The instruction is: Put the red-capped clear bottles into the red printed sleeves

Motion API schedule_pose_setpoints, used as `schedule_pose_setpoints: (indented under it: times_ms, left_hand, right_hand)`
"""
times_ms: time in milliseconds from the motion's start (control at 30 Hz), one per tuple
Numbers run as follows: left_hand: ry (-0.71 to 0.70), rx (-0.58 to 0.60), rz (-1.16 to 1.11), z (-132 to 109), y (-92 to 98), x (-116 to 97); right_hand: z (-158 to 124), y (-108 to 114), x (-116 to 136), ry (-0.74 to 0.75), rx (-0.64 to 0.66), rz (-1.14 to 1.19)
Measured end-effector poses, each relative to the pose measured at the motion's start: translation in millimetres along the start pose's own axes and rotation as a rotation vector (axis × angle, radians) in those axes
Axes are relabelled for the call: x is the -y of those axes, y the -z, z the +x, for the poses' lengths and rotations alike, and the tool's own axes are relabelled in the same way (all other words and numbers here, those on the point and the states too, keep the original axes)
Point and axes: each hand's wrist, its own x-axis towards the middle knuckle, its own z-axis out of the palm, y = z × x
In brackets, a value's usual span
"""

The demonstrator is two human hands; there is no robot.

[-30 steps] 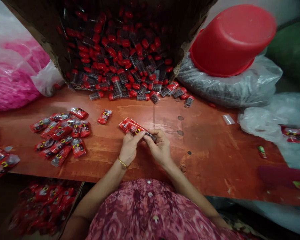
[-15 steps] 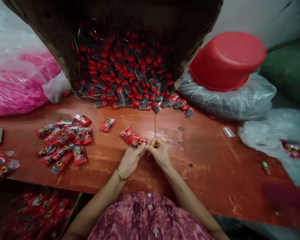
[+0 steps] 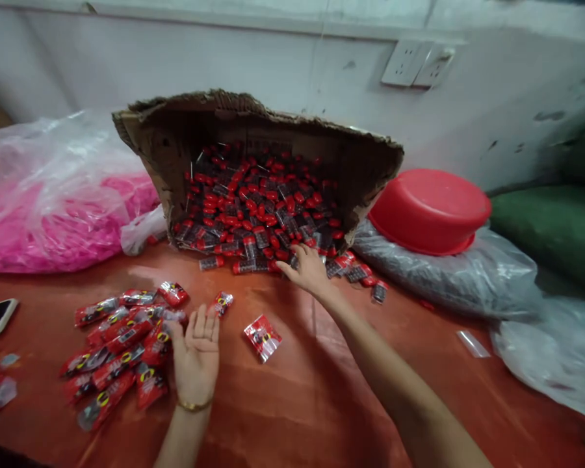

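So far, only a modest heap of red packets (image 3: 117, 338) lies on the bench (image 3: 292, 403), with a lone packet (image 3: 262, 338) nearby, while most of the red-capped tubes (image 3: 253, 208) remain in the torn cardboard box (image 3: 214, 123). The right hand (image 3: 309, 270) reaches forward, its fingers extended and its fingertips (image 3: 285, 269) at the spilled tubes by the box's mouth, apparently pinching nothing. The left hand (image 3: 195, 354) lies open and empty, palm up with fingers spread, just beside the heap.
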Motion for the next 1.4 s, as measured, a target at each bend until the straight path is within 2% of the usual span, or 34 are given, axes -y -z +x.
schedule_pose_setpoints:
  times_ms: [67, 100, 200, 233, 300, 400, 567, 733, 800, 900, 967, 1067, 1133, 1300, 1400]
  left_hand:
    - [-0.094, 0.121, 0.333, 4, -3.7, 8]
    - [-0.184, 0.205, 0.553, 8, -6.9, 12]
    - [-0.563, 0.425, 1.253, 26, -17.2, 20]
    - [-0.662, 0.453, 1.455, 32, -19.5, 21]
    - [-0.761, 0.464, 1.765, 42, -20.9, 21]
    - [-0.763, 0.485, 2.01, 44, -16.9, 21]
    - [-0.709, 0.517, 2.091, 33, 0.9, 10]
    - [-0.736, 0.497, 2.082, 13, 32.6, -11]
    - [-0.761, 0.467, 2.058, 0, 38.8, -13]
    - [-0.872, 0.399, 1.941, -18, 32.6, -3]
    - [-0.9, 0.445, 1.844, -26, 21.3, 11]
    - [-0.812, 0.549, 1.817, -29, 5.8, 30]
    - [-0.738, 0.553, 1.877, -27, 0.9, 39]
    - [-0.674, 0.692, 1.95, -33, 3.4, 49]
    - [-0.671, 0.718, 1.948, -45, 6.8, 55]
  right_hand:
    - [43, -8, 7, 0.012, 0.024, -0.124]
    - [62, -12, 12, 0.003, 0.055, -0.174]
    - [105, -27, 21, -0.075, 0.197, -0.225]
    - [112, -31, 21, -0.101, 0.219, -0.214]
    - [115, -40, 18, -0.125, 0.215, -0.191]
    - [97, -45, 6, -0.095, 0.197, -0.193]
    - [48, -40, -17, 0.029, 0.233, -0.23]
    - [3, -29, -33, 0.128, 0.282, -0.261]
    - [-13, -23, -38, 0.142, 0.306, -0.25]
    - [-33, -15, -42, 0.133, 0.318, -0.238]
    - [-42, -11, -44, 0.122, 0.315, -0.235]
    - [-52, -6, -45, 0.119, 0.296, -0.234]
    - [-58, -4, -46, 0.12, 0.288, -0.238]
    - [-77, 5, -53, 0.142, 0.314, -0.221]
    - [-94, 14, -54, 0.143, 0.223, -0.209]
